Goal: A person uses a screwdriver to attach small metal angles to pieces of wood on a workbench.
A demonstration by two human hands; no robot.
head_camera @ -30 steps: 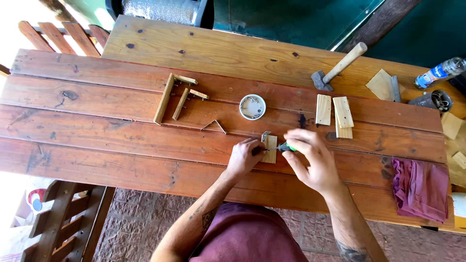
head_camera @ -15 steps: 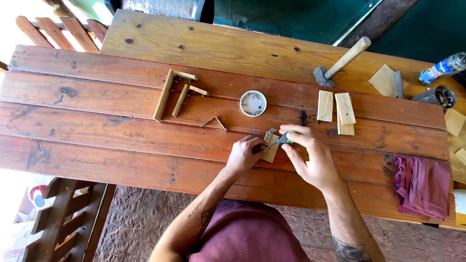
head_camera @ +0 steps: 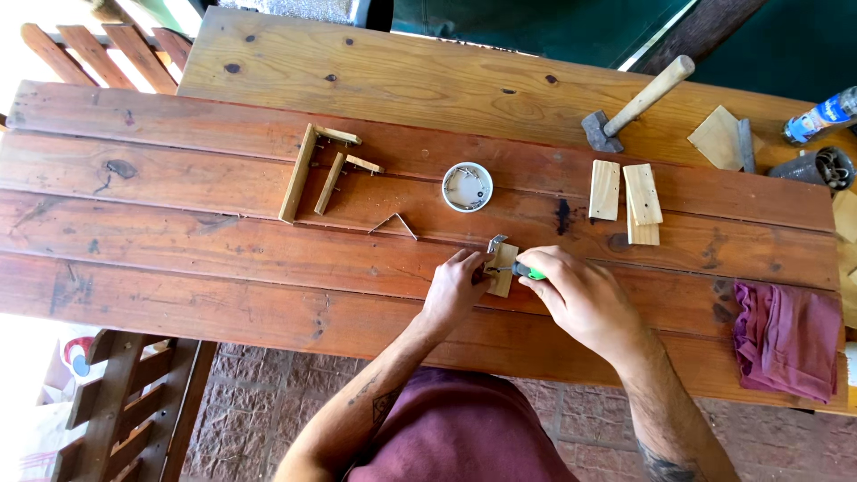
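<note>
My left hand pinches a small light wood block that lies on the red-brown plank table; a little metal bracket sits at the block's far end. My right hand grips a green-handled screwdriver whose tip points left onto the block. The two hands meet over the block near the table's front edge.
A round white lid with small hardware lies just beyond the hands, a bent metal strip to its left, and nailed wood sticks further left. Wood slats, a hammer and a maroon cloth lie right.
Both hands stay on the block; the right hand with the screwdriver has shifted slightly, the tip still against the wood. Nothing else on the table has moved.
</note>
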